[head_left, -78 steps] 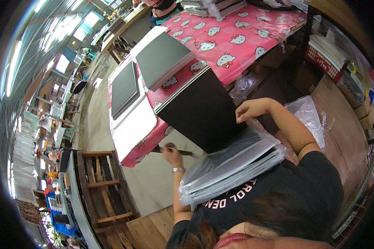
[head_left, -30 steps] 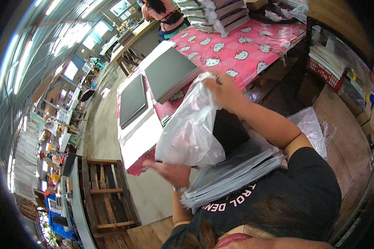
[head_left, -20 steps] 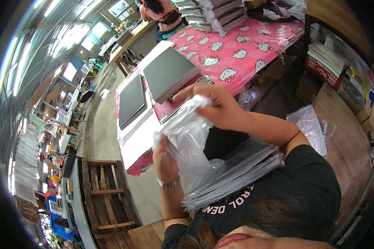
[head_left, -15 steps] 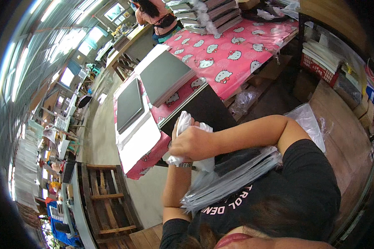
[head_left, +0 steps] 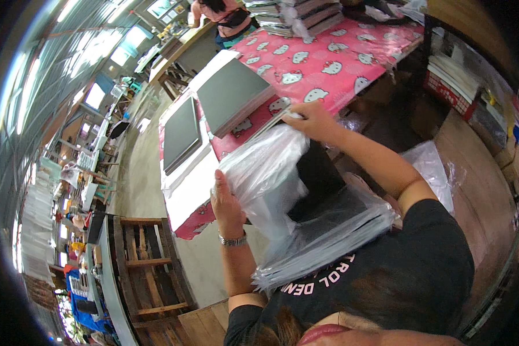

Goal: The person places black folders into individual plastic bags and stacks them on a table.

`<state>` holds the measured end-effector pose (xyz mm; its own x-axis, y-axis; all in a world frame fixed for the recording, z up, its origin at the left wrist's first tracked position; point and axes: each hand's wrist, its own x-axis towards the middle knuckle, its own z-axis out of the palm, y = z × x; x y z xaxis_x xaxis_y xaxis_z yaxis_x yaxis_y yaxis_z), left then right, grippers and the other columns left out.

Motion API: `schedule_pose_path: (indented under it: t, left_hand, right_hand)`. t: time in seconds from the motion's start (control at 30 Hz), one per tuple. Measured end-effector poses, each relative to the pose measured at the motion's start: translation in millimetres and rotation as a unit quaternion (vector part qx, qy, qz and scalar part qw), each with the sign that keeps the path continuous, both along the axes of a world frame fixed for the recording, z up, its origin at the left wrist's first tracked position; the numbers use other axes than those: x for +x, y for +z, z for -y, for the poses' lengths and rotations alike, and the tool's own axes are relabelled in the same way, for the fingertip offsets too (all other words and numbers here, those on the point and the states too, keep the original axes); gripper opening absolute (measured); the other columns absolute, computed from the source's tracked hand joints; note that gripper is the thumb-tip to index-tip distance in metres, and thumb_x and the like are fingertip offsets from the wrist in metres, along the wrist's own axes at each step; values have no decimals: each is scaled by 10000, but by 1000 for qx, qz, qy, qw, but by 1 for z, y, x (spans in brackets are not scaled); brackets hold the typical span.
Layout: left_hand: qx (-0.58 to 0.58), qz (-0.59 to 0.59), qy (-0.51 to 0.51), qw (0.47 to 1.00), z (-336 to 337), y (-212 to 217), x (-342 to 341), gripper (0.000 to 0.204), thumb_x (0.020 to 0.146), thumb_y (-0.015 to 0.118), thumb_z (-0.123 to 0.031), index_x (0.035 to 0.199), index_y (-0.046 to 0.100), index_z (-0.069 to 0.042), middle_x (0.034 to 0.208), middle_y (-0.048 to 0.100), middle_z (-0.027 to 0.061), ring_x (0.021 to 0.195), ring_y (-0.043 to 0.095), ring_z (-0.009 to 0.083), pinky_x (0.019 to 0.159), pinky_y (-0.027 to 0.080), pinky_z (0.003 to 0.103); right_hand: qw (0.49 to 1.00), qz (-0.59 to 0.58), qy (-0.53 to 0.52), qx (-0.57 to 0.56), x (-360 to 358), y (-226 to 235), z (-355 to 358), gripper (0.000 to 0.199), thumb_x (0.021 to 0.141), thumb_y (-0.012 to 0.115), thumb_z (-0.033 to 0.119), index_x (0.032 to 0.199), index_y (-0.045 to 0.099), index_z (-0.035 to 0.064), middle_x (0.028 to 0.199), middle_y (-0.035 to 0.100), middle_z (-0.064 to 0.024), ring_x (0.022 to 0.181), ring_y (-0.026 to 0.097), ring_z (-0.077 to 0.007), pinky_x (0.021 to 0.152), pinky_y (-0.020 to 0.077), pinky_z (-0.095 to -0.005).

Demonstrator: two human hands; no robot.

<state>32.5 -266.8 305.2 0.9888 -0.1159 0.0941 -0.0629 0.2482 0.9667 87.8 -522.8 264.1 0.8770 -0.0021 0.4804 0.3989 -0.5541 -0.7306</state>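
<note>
My left hand (head_left: 226, 202) grips the near left edge of a clear plastic bag (head_left: 268, 173) that partly covers a flat black board (head_left: 320, 179). My right hand (head_left: 310, 120) holds the bag's far corner, stretched out over the table edge. The board leans over a stack of bagged dark boards (head_left: 328, 236) resting on my lap.
A table with a pink patterned cloth (head_left: 328, 63) carries two stacks of grey boards (head_left: 233, 95) (head_left: 181, 135). Another person (head_left: 222, 14) works at the far end beside piled bagged items (head_left: 297, 11). A wooden pallet (head_left: 147, 265) lies at lower left, loose plastic bags (head_left: 432, 167) at right.
The black board stood bare 2.6 s ago. Both hands then bunched a plastic bag and have now spread it wide over the board, the right hand reaching farther out.
</note>
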Motion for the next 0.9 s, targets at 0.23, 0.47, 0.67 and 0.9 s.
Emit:
schedule_pose_path:
  t: [0.23, 0.47, 0.67, 0.9]
  left_hand:
    - [123, 129, -19, 984, -2, -33, 25, 248, 799, 692, -127, 973, 614, 33, 869, 625, 33, 812, 564, 112, 745, 447, 252]
    - [35, 25, -9, 999, 6, -37, 23, 138, 759, 698, -56, 856, 647, 28, 775, 642, 44, 692, 575, 110, 661, 452, 245]
    - [87, 93, 8, 992, 10, -26, 20, 110, 769, 686, -43, 840, 634, 21, 767, 623, 26, 668, 548, 96, 631, 435, 230]
    - [-3, 107, 10, 994, 19, -27, 26, 268, 779, 688, -60, 1014, 583, 14, 915, 620, 52, 787, 572, 131, 718, 455, 259]
  right_hand:
    - [962, 8, 271, 27, -26, 30, -34, 390, 790, 699, 219, 1101, 583, 14, 1057, 624, -131, 996, 584, -213, 892, 429, -319]
    - [890, -99, 349, 275, -9, 23, -34, 151, 801, 687, 114, 875, 602, 14, 793, 611, -17, 766, 554, -80, 736, 440, -245]
    - [931, -90, 337, 112, -16, 29, -47, 209, 819, 687, 169, 759, 576, 2, 644, 530, 2, 661, 486, -42, 608, 398, -232]
    - [938, -38, 283, 199, -9, 16, -51, 172, 834, 671, 143, 774, 593, 1, 668, 544, 22, 648, 491, -46, 593, 406, -223]
